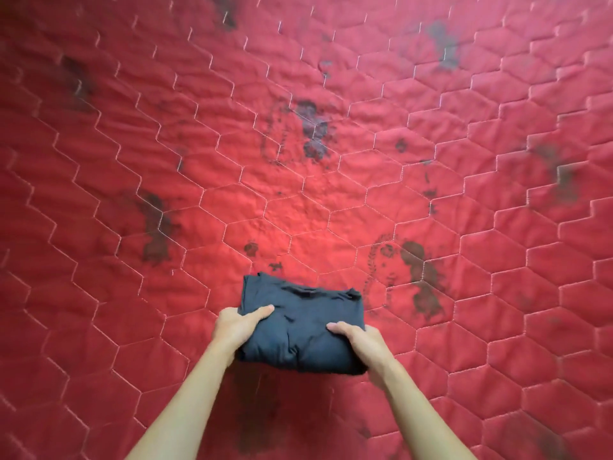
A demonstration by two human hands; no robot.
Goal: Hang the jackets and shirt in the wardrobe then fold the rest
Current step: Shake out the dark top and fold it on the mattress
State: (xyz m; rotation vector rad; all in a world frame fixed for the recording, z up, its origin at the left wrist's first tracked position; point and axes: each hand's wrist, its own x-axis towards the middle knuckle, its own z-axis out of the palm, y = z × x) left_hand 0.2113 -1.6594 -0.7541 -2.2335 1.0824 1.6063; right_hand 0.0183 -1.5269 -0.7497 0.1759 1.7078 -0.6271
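A dark navy garment (300,322), folded into a compact rectangular bundle, is held just above the red quilted bed cover (331,194). My left hand (237,327) grips its left edge, thumb on top and fingers underneath. My right hand (360,343) grips the right edge the same way, thumb lying across the top. The fingers of both hands are hidden under the cloth. A shadow lies on the cover below the bundle.
The red cover, stitched in hexagons with dark printed patches, fills the whole view. No wardrobe, hangers or other clothes are in sight.
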